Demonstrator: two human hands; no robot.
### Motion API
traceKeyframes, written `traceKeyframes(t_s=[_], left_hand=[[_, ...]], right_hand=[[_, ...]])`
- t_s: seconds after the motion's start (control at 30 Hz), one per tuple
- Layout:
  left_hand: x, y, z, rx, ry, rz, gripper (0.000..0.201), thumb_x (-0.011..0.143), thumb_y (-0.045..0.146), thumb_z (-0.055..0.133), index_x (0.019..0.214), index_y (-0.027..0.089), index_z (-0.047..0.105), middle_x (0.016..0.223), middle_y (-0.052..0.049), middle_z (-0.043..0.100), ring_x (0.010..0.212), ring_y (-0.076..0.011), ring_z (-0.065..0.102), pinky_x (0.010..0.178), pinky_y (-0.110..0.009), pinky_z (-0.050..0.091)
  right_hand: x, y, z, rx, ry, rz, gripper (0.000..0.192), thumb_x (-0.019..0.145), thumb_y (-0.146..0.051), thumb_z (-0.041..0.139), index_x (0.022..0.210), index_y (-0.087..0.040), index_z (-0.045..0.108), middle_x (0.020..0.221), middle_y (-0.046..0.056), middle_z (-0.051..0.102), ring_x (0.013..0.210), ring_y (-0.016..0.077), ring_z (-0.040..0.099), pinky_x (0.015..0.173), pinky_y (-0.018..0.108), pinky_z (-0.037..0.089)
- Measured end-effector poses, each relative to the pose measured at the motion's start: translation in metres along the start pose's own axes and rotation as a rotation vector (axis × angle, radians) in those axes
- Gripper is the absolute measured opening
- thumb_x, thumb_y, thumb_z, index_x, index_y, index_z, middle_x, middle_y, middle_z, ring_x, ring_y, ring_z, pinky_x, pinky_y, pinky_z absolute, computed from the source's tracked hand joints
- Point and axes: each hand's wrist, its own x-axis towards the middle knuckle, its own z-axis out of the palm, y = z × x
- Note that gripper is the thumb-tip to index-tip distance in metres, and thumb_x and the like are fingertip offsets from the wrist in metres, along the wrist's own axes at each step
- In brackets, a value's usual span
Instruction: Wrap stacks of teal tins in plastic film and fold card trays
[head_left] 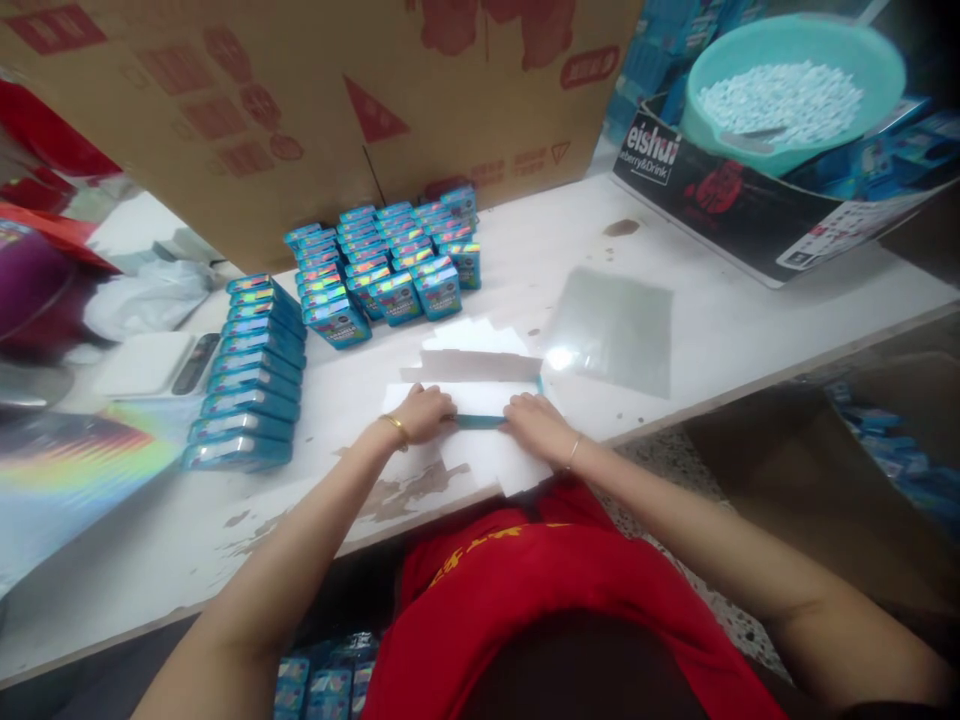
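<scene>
- Left hand (426, 412) pressed down on a white paper sheet (480, 400), fingers curled, gold bangle on the wrist.
- Right hand (536, 425) pressed down just beside it, a thin bracelet on that wrist.
- Both hands close together, clamped on a small teal box (480, 421) from either end.
- Only a thin blue-green strip of the box showing between the hands; the rest hidden under fingers and paper.
- White paper folded over the box, more white sheets (472, 340) spread behind it.
- Box and paper near the front edge of the table, right in front of the red shirt (555, 570).
- White table (750, 320), scuffed, with brown worn patches and a few dark spots.
- Clear shiny plastic sheet (611, 330) lying flat to the right of the paper.
- Bunch of small blue boxes (390, 260) with rainbow tops standing in rows farther back.
- Another long row of blue boxes (251, 370) lying on their sides at the left.
- White scale (154, 365) left of that row, next to a shiny rainbow sheet (67, 470).
- Big brown cardboard box (315, 110) with red marks standing at the back.
- Teal bowl (795, 85) full of little white bits at the top right, sitting on a dark printed carton (720, 200).
- More blue boxes down on the floor (322, 685) under the table.
</scene>
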Motion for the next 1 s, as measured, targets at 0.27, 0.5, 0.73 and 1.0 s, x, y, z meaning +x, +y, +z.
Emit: traceKeyframes(t_s=[0.27,0.5,0.73,1.0], left_hand=[[-0.006,0.016,-0.006,-0.071,-0.045,-0.083,0.015,0.079,0.027,0.054,0.069,0.018,0.061,0.083,-0.006,0.066,0.085,-0.0222,0.057,0.076,-0.034,0.037],[0.005,0.097,0.017,-0.234,0.087,-0.315,0.036,0.084,0.037,0.052,0.116,0.019,0.052,0.090,-0.005,0.068,0.079,-0.0186,0.063,0.063,-0.026,0.044],[-0.028,0.067,0.002,0.015,0.412,-0.003,0.032,0.093,0.021,0.038,0.121,0.023,0.054,0.118,-0.008,0.060,0.111,-0.0235,0.053,0.097,-0.043,0.038],[-0.060,0.054,0.047,0.234,0.227,0.234,0.068,0.076,0.054,0.063,0.135,0.025,0.044,0.144,-0.014,0.039,0.132,-0.0379,0.031,0.109,-0.060,0.014]], right_hand=[[0.012,0.012,-0.018,0.006,-0.127,-0.137,0.025,0.089,-0.035,0.054,0.084,-0.014,0.067,0.094,0.011,0.064,0.096,0.0245,0.053,0.081,0.035,0.035],[0.020,0.062,-0.029,-0.148,0.293,-0.395,0.025,0.087,-0.013,0.048,0.106,-0.016,0.063,0.111,0.010,0.060,0.114,0.0239,0.045,0.104,0.044,0.027],[-0.045,0.027,-0.008,0.017,0.478,-0.288,0.048,0.087,-0.007,0.040,0.133,-0.017,0.043,0.130,0.013,0.050,0.106,0.0254,0.048,0.086,0.039,0.042],[-0.059,-0.001,0.037,0.053,0.376,-0.456,0.031,0.092,-0.041,0.048,0.114,-0.021,0.057,0.126,0.014,0.052,0.094,0.0225,0.048,0.076,0.035,0.039]])
